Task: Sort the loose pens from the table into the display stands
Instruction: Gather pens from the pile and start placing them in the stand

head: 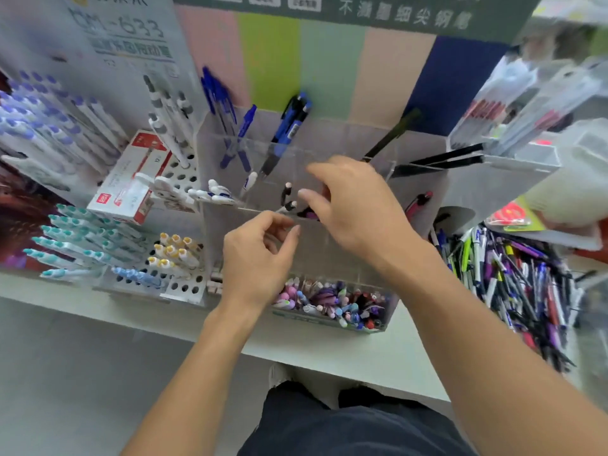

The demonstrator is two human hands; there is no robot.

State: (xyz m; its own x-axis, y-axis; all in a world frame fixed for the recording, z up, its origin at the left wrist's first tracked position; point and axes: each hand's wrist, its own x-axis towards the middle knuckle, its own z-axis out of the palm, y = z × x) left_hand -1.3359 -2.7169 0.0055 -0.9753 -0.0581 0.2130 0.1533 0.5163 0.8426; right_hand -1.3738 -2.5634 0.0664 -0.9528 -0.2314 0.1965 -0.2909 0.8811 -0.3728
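Pens, loose and mixed in colour, are heaped on the table at the right, just beside a clear acrylic display stand with stepped compartments. Both hands are held over the middle tier of that stand. The right hand is reached in from the right with fingers curled down into a compartment; a dark pen with a purple tint is seen at its fingertips and appears to be pinched there, though the contact itself is blurred. It is judged that the pen is being lowered upright into its slot, so that it stands with the other pens. The left hand is held near the front edge of the same tier, thumb and fingers loosely curled; nothing is seen held in it, and it seems to be placed there to steady the stand or guide the pen. Blue pens are stood in the upper tier, and a front tray is filled with pastel and purple ones. White pens with coloured caps are racked in pegboard stands at the left, grouped by colour.
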